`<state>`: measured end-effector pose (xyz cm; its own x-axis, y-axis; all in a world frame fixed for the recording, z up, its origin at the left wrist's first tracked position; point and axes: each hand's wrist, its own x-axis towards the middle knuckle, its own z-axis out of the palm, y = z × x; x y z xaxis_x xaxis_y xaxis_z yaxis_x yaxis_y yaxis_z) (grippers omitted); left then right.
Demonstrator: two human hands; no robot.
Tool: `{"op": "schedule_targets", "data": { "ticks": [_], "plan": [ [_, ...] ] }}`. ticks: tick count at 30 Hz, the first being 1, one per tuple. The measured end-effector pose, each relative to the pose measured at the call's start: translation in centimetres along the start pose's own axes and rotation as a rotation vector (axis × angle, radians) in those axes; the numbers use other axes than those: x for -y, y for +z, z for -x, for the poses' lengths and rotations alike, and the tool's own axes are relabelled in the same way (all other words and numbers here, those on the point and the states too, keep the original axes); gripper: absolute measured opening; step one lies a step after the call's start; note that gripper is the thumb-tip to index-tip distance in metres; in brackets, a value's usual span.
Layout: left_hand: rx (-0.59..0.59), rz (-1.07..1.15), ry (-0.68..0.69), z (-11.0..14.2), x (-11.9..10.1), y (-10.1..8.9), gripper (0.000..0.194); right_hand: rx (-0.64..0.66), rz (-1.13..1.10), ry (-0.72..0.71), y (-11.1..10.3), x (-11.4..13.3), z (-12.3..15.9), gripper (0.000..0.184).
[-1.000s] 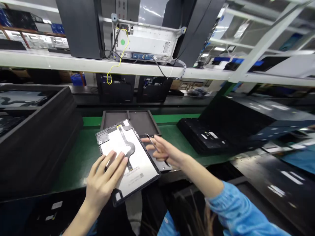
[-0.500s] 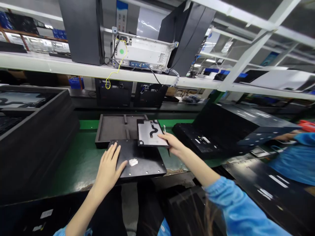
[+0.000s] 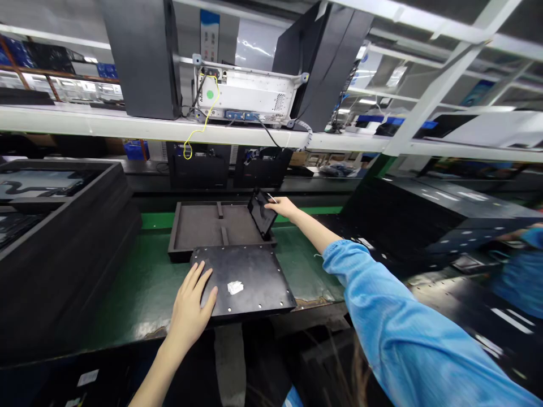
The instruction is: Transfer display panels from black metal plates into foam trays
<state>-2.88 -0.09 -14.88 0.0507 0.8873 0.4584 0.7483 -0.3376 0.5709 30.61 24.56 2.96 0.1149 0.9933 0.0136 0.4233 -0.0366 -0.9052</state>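
Observation:
My left hand [image 3: 192, 303] lies flat with its fingers spread on the near left corner of a black work plate [image 3: 246, 280] that carries a small white scrap [image 3: 235, 288]. My right hand [image 3: 281, 208] reaches far forward and grips the top edge of a flat panel [image 3: 260, 212], along with a thin metal tool [image 3: 272, 198]. The panel stands tilted on edge in the right compartment of a dark foam tray [image 3: 199, 226] on the green belt [image 3: 139, 271].
A tall stack of black trays [image 3: 59, 237] stands at the left. More black trays [image 3: 424, 212] sit at the right, where another person's blue sleeve [image 3: 520, 271] shows. A white shelf [image 3: 127, 121] above holds a white metal box [image 3: 250, 93] with cables.
The panel left my left hand, passed to my right hand and moved forward. It now stands tilted in the far tray. My left hand came down onto the bare black plate.

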Motion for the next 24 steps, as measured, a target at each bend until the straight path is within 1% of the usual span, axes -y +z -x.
{"op": "schedule_targets", "data": {
  "ticks": [3,5,7,9,11,12,14,16,17,19,20,22,24],
  "plan": [
    [0.006,0.009,0.0,0.1,0.2,0.0,0.05,0.072,-0.061,-0.074,2.0,1.2,1.8,0.037],
    [0.007,0.013,-0.002,0.1,0.2,0.0,0.049,0.16,-0.12,-0.138,3.0,2.0,4.0,0.044],
    [0.003,0.022,-0.003,0.1,0.2,-0.1,0.049,0.239,-0.131,-0.238,3.7,2.5,6.8,0.047],
    [-0.002,0.042,0.0,0.0,0.0,-0.2,0.048,0.259,-0.041,-0.378,4.0,2.5,9.8,0.049],
    [-0.009,0.07,0.0,-0.1,-0.2,-0.3,0.046,0.221,0.124,-0.497,4.0,2.0,12.7,0.051],
    [-0.014,0.088,-0.003,-0.1,-0.3,-0.4,0.045,0.198,0.207,-0.524,3.9,1.4,14.0,0.049],
    [-0.028,0.123,-0.025,-0.2,-0.6,-0.7,0.044,0.146,0.313,-0.505,3.6,-0.4,16.1,0.039],
    [-0.057,0.158,-0.072,0.0,-0.7,-0.8,0.045,0.066,0.301,-0.435,3.1,-3.1,17.7,0.032],
    [-0.079,0.178,-0.104,0.2,-0.6,-0.8,0.048,0.014,0.263,-0.385,2.9,-4.8,18.4,0.032],
    [-0.117,0.25,-0.193,0.8,-0.3,-0.6,0.058,-0.084,0.17,-0.255,2.7,-8.6,19.6,0.037],
    [-0.123,0.3,-0.252,1.2,-0.2,-0.4,0.063,-0.109,0.122,-0.187,2.7,-10.6,20.3,0.042],
    [-0.11,0.411,-0.383,1.9,0.1,0.0,0.069,-0.116,0.0,-0.086,3.2,-14.3,21.6,0.052],
    [-0.116,0.507,-0.476,2.5,0.0,0.5,0.068,-0.104,-0.153,-0.048,4.0,-17.1,22.9,0.058]
  ]
}}
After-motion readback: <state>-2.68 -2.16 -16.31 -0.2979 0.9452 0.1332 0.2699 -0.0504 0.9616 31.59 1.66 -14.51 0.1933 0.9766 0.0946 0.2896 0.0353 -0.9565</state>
